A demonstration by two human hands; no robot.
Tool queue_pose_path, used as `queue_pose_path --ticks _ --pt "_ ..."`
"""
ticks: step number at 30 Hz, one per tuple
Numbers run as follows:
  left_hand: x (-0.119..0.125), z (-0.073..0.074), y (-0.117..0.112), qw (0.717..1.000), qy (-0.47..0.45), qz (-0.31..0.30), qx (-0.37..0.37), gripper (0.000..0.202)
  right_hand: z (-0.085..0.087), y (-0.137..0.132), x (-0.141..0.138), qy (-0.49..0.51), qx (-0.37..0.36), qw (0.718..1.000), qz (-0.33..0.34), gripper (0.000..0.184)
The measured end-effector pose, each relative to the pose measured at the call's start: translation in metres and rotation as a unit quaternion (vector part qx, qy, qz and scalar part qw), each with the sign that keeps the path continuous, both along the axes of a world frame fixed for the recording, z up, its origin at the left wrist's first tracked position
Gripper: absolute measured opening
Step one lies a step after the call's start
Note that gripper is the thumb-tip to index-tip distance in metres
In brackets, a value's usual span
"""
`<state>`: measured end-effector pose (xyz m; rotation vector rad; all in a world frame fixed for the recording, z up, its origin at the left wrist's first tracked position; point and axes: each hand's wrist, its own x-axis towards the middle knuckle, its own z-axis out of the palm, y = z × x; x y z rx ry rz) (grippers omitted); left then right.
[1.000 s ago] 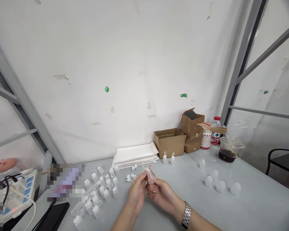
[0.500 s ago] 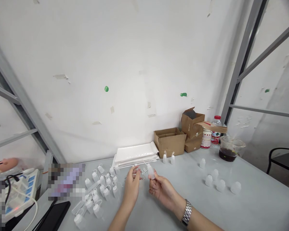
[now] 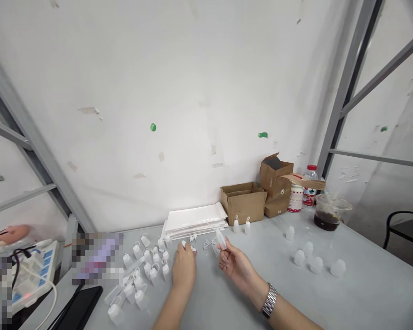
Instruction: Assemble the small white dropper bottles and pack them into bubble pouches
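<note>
The gray table (image 3: 268, 259) bears bottles (image 3: 140, 299) beside a white wall (image 3: 192, 68).

White back wall (image 3: 199, 68), approx. matte, fills the upper half, w/ scuffs & tape scraps (image 3: 88, 110) at 10 o'clock. Green patches: one (image 3: 153, 127) at 10, another (image 3: 262, 135) at 2. Grey metal post (image 3: 34, 137) slants from 10 to 8, w/ crossbar (image 3: 20, 200) at 9; matching post (image 3: 349, 68) from 2 to 3, plus diag. brace (image 3: 382, 75). Side wall (image 3: 402, 197) past it at 3, greyer. Grey desk (image 3: 337, 302) spans 4 to 8. Black-framed chair or stand (image 3: 409, 231), can't tell which, btwn 3 & 4. Light soft, fairly even.
</note>
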<state>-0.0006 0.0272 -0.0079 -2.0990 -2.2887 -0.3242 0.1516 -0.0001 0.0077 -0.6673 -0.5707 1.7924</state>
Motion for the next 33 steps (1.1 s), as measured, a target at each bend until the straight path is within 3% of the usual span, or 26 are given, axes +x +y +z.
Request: queue_pose_path --ticks 11,17,19,21,25,27,28,30,33 --pt "-0.002 -0.001 0.003 0.996 -0.070 -0.042 0.044 0.026 0.001 -0.002 0.000 -0.029 0.004 1.000 0.006 0.032" --pt "-0.005 -0.006 0.011 0.967 -0.219 -0.061 0.113 0.024 -0.002 -0.001 0.000 -0.046 0.020 0.999 -0.001 0.033" --pt "-0.003 -0.002 0.010 0.929 -0.321 -0.067 0.173 0.021 -0.001 -0.002 -0.001 -0.063 0.034 0.997 -0.013 0.033" --pt "-0.001 0.004 0.008 0.863 -0.463 -0.068 0.192 0.018 0.001 -0.003 -0.002 -0.101 0.048 0.993 -0.031 0.033" --pt "0.005 0.020 -0.002 0.671 -0.740 -0.007 0.047 0.027 0.004 -0.005 -0.006 -0.218 0.093 0.969 -0.075 0.038" --pt "0.007 0.026 -0.007 0.604 -0.797 0.016 -0.012 0.031 0.002 -0.006 -0.008 -0.274 0.127 0.947 -0.109 0.039" --pt "0.008 0.028 -0.008 0.586 -0.810 0.022 -0.027 0.033 0.000 -0.007 -0.009 -0.301 0.144 0.934 -0.126 0.038" --pt "0.008 0.030 -0.010 0.575 -0.817 0.026 -0.040 0.034 -0.003 -0.008 -0.010 -0.352 0.172 0.907 -0.153 0.032" --pt "0.008 0.032 -0.011 0.593 -0.805 0.020 -0.031 0.036 -0.005 -0.011 -0.009 -0.404 0.197 0.877 -0.167 0.025"
